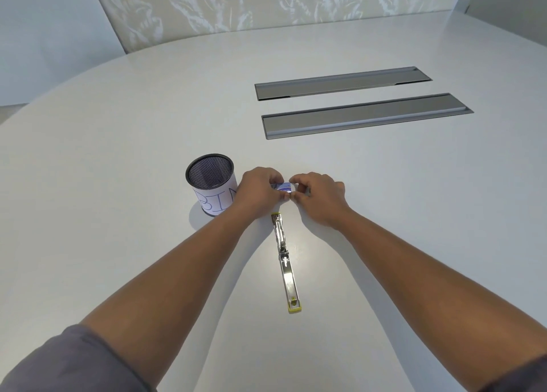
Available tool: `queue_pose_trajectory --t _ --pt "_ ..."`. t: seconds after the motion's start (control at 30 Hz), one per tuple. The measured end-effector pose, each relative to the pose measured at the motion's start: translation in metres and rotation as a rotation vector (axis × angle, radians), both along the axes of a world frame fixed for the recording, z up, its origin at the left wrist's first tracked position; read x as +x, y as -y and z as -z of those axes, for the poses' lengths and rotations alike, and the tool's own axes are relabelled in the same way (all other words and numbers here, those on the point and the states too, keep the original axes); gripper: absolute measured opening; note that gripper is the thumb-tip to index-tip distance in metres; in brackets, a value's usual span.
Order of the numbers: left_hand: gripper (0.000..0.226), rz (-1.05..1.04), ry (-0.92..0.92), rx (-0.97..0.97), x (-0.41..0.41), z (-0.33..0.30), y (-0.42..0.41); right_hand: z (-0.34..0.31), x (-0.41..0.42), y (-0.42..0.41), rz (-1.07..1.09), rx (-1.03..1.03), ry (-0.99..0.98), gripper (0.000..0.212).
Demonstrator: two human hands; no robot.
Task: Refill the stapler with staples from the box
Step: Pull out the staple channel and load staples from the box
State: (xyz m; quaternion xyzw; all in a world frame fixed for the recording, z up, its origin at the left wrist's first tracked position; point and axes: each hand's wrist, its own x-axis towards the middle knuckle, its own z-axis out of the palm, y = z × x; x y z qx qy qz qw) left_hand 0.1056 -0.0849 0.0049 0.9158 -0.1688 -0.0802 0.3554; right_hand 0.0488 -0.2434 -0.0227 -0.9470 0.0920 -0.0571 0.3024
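A small blue-and-white staple box (282,188) is held between both hands just above the white table (118,154). My left hand (260,188) grips its left end and my right hand (318,194) pinches its right end; fingers hide most of the box. The stapler (285,260) lies flat on the table, swung fully open in one long line, metal inside facing up, with yellow-green ends. Its far end sits just below my hands.
A black mesh cup (211,184) wrapped in paper marked "BIN" stands just left of my left hand. Two long grey cable-slot covers (367,116) are set into the table farther back on the right. A patterned wall panel rises behind the table.
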Motion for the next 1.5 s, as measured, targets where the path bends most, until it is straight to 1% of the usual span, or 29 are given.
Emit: queue_pose_trajectory --t 0.1,0.2,0.27,0.37,0.5,0.6,0.73,0.87,1.07,1.2,1.4,1.5 --pt "0.024 -0.011 0.000 -0.032 0.000 0.002 -0.001 -0.002 0.000 0.002 -0.004 0.032 -0.006 0.020" --pt "0.025 -0.013 -0.002 -0.040 -0.001 0.002 -0.001 -0.006 -0.001 0.003 -0.006 0.069 -0.018 0.016" --pt "0.027 -0.010 0.003 -0.040 0.000 0.002 -0.001 -0.010 -0.003 0.004 -0.002 0.090 -0.020 0.021" --pt "0.026 -0.008 -0.005 -0.046 0.001 0.002 -0.002 -0.013 -0.007 0.004 -0.003 0.178 0.003 0.030" --pt "0.027 -0.018 -0.014 -0.041 0.001 0.002 -0.002 -0.013 -0.008 0.005 0.004 0.245 0.039 0.020" --pt "0.030 -0.020 -0.020 -0.033 0.002 0.003 -0.002 -0.012 -0.008 0.005 0.034 0.281 0.061 0.016" --pt "0.031 -0.030 -0.033 -0.042 0.002 0.003 -0.002 -0.013 -0.009 0.002 0.078 0.236 0.083 0.013" --pt "0.032 -0.035 -0.040 -0.048 0.001 0.004 -0.002 -0.020 -0.007 -0.003 0.129 0.188 0.039 0.013" --pt "0.032 -0.015 -0.044 -0.035 0.001 0.002 -0.003 -0.027 0.003 -0.009 0.239 0.222 -0.068 0.023" --pt "0.032 -0.014 -0.046 -0.039 0.000 0.001 -0.004 -0.030 0.009 -0.014 0.302 0.222 -0.098 0.021" --pt "0.031 -0.016 -0.035 -0.037 0.000 0.002 -0.004 -0.031 0.004 -0.016 0.315 0.340 -0.027 0.017" --pt "0.032 -0.015 -0.037 -0.034 0.001 0.002 -0.003 -0.029 -0.004 -0.013 0.252 0.323 0.028 0.017"
